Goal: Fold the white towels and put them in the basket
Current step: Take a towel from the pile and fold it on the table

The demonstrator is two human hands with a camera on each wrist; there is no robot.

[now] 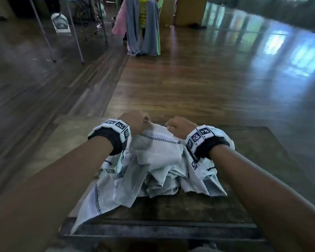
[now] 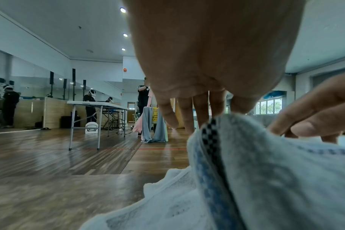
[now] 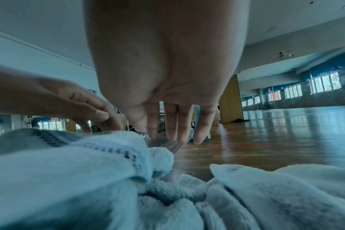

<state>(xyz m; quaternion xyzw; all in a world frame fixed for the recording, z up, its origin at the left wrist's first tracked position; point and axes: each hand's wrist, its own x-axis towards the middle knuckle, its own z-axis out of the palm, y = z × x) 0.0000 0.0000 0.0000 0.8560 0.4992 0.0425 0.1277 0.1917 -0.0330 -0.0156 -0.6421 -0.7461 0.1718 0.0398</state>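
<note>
A heap of white towels [image 1: 158, 171] with checkered black trim lies on a dark low wooden table [image 1: 247, 160]. My left hand [image 1: 135, 122] is at the heap's far edge and pinches the trimmed hem of the top towel [image 2: 236, 140], lifting it into a ridge. In the left wrist view, my left hand [image 2: 215, 115] has thumb and forefinger closed on that hem. My right hand [image 1: 178, 126] hovers just right of it. Its fingers [image 3: 177, 126] hang straight down beside the fold and nothing shows between them. One towel corner [image 1: 85, 211] droops over the table's front left edge.
A yellow basket [image 1: 143, 13] draped with grey and pink cloths stands far ahead on the wooden floor. A folding table [image 2: 96, 104] and several people stand at the back left. Bare floor [image 1: 198, 84] stretches between my table and the basket.
</note>
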